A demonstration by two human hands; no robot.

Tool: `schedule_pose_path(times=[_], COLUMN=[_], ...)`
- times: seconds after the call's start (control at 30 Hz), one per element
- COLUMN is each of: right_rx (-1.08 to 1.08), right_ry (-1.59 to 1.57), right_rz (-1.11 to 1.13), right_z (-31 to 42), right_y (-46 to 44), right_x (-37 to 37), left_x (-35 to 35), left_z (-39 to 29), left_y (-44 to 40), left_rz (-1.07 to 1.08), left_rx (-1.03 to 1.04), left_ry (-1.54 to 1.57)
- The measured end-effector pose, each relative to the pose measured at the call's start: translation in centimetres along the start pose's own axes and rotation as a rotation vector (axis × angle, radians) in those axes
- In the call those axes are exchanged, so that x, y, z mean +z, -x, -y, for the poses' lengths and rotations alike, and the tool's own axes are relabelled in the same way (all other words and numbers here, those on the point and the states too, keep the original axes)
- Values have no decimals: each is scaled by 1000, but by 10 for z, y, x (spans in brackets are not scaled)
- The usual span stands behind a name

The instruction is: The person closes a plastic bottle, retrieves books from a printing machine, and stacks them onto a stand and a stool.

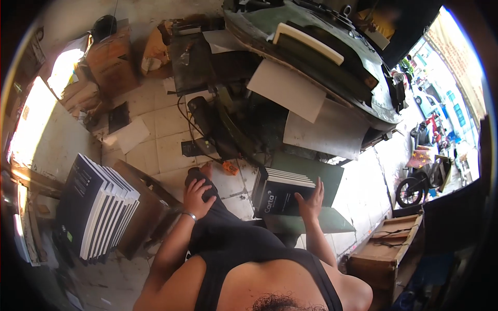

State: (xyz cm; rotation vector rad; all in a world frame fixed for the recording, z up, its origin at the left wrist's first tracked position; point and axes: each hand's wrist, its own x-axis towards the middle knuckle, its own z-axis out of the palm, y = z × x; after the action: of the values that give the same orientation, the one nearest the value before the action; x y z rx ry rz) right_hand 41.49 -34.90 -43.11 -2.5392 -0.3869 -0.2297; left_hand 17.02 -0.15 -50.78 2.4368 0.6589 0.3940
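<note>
My left hand point(199, 199) rests on my left knee, fingers spread over the dark trouser cloth. At the right, my right hand point(311, 201) lies against the edge of a stack of black books point(282, 194) with "Carta" on the cover, fingers stretched out and thumb on the cover. These books sit on a green stool-like surface point(332, 179). To my left stands a taller pile of black-covered books point(80, 207) with pale page edges, placed on a brown box-like support point(140, 202).
A large green machine point(358, 67) stands ahead, with pale sheets point(288, 88) at its front. A cable and a small orange item point(231, 168) are on the tiled floor. A cardboard box point(111, 62) is at the back left, a wooden crate point(386, 241) at the right. Motorbikes stand outside.
</note>
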Motion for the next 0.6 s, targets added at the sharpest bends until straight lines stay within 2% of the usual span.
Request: schedule_pose_path(times=[0.03, 0.13, 0.17, 0.27, 0.3, 0.4, 0.43, 0.5, 0.6], right_rx=[-93, -190, 39, 329, 394, 408, 227, 44, -72], right_ry=[-41, -283, -641, -1191, -1354, -1814, -1855, -1988, -2041], right_rz=[33, 98, 176, 333, 324, 222, 253, 272, 272], right_z=[31, 65, 72, 92, 98, 104, 86, 74, 72], right_y=[-9, -47, -63, -124, -144, -200, -227, -268, -289], right_x=[-6, 27, 48, 77, 87, 102, 113, 104, 83], left_x=[1, 4, 4, 0, 2, 1, -8, -9, -5], left_z=[1, 6, 7, 5, 7, 8, 1, -2, -1], left_y=[0, 2, 2, 3, 4, -4, -11, -19, -21], left_rz=[-9, -3, -7, -9, -19, -3, 40, 44, 60], left_rx=[1, -35, -40, -45, -53, -98, -125, -114, -114], left_ry=[9, 57, 68, 19, 37, 38, -29, -57, -52])
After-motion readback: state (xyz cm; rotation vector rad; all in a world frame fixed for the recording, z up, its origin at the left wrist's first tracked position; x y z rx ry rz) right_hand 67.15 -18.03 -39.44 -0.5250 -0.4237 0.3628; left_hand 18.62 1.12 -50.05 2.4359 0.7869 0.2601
